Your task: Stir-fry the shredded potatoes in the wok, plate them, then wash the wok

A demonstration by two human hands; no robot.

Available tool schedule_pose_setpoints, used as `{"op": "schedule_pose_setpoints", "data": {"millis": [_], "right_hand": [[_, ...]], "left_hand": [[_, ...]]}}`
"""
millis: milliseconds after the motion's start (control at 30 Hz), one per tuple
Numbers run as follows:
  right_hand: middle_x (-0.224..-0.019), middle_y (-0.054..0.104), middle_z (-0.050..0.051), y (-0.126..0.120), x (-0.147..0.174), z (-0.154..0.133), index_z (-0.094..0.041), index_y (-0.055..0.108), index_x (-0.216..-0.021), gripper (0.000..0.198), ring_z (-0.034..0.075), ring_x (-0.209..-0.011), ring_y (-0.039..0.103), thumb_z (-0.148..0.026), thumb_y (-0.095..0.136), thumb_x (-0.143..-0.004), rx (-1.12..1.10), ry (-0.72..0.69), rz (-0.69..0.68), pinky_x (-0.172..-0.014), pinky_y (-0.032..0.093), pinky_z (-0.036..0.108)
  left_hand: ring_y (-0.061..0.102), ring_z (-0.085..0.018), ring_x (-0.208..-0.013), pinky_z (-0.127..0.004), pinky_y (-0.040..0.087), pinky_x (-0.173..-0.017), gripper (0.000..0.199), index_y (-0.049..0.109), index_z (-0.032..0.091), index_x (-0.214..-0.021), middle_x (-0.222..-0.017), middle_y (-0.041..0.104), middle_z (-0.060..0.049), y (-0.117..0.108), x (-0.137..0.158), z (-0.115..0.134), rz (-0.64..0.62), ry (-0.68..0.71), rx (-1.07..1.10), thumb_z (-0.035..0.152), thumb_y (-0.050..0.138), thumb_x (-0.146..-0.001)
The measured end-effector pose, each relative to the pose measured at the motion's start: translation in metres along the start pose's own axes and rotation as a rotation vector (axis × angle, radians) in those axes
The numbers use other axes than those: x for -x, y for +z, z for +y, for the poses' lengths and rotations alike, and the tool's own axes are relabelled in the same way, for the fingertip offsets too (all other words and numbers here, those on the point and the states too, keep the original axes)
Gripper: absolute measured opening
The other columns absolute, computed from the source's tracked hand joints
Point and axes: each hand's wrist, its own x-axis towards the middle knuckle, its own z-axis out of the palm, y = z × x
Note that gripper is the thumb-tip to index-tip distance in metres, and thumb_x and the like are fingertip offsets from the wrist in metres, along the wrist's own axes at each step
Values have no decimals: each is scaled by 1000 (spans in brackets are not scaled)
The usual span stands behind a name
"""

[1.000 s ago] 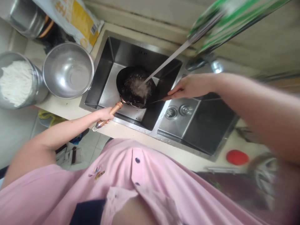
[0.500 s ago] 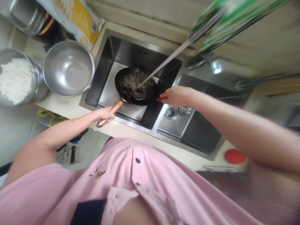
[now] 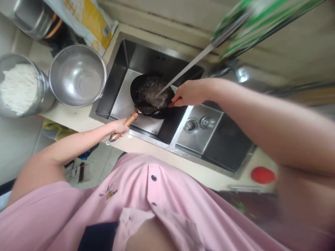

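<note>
My left hand (image 3: 120, 127) is closed around the wooden handle (image 3: 131, 119) of a black frying pan (image 3: 134, 91). The pan sits inside the left sink basin, and a stream of water (image 3: 183, 70) falls into it and splashes. At the pan's right edge, my right hand (image 3: 186, 93) is closed on a thin brown stick-like piece (image 3: 171, 104). Most of that piece is hidden by fingers and splashing water, so its kind does not show.
The left basin (image 3: 120, 104) adjoins a right basin (image 3: 227, 143) with drains. Left on the counter stand a steel bowl (image 3: 75, 75), a pot of white strips (image 3: 18, 89) and a yellow-white bag (image 3: 98, 26). A red round object (image 3: 263, 175) lies at right.
My right hand has shifted left and slightly up, bringing the brown piece over the pan's right rim. The pan looks tilted a little differently. My left hand keeps its hold.
</note>
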Motion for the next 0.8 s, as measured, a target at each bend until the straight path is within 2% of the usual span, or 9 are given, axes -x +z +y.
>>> {"op": "schedule_pose_setpoints", "data": {"millis": [67,200,267,400,467,533,667,800], "right_hand": [[-118,67,10,-2,-6,-12,-16,72,-116,34,27,-113,59,-26,53,-90,45,26,-65,-99,45,37],[-131,59,14,12,-13,-20,-16,64,-129,43,32,-116,58,-29,50,-91,32,206,5,-91,50,42],[-128,61,14,16,-1,-12,-14,67,-125,40,31,-115,59,-31,51,-91,86,198,-26,-92,50,42],[-118,67,11,9,28,-2,-17,72,-116,35,26,-111,61,-30,49,-93,127,5,-164,-99,46,38],[-118,67,9,11,27,-9,-21,70,-120,39,25,-109,62,-33,44,-95,68,-34,-132,-97,47,37],[-120,66,11,22,15,-21,-19,67,-125,43,28,-108,63,-33,39,-96,20,47,-50,-91,50,38],[-121,63,21,51,-9,-34,-8,67,-121,44,34,-109,63,-19,35,-93,26,230,59,-85,52,42],[-115,66,20,51,10,-14,-12,72,-111,37,33,-109,62,-17,42,-90,90,195,-4,-89,50,44]], "left_hand": [[48,-12,-37,-21,40,-41,47,42,15,-120,-46,47,8,1,0,0,23,13,-10,11,58,-76],[48,-11,-40,-20,42,-44,45,44,19,-118,-49,46,8,1,-4,-6,-17,50,135,12,60,-77],[48,-10,-40,-20,42,-44,45,42,20,-118,-49,45,9,-1,-6,-8,-50,44,174,13,60,-77],[47,-11,-38,-21,42,-43,48,39,19,-119,-48,46,9,-1,-6,-8,-61,32,127,12,60,-77],[47,-12,-38,-21,42,-41,46,40,18,-118,-47,46,8,0,-6,-6,-37,23,91,11,59,-76],[46,-12,-37,-22,42,-41,44,41,16,-116,-47,46,7,2,-5,-4,-21,22,63,11,57,-76],[47,-12,-39,-22,42,-42,47,40,16,-119,-48,46,8,3,-6,-4,-27,35,117,11,58,-76],[48,-12,-40,-22,42,-42,51,37,17,-122,-49,46,8,0,-5,-5,-61,29,149,11,59,-76]]}}
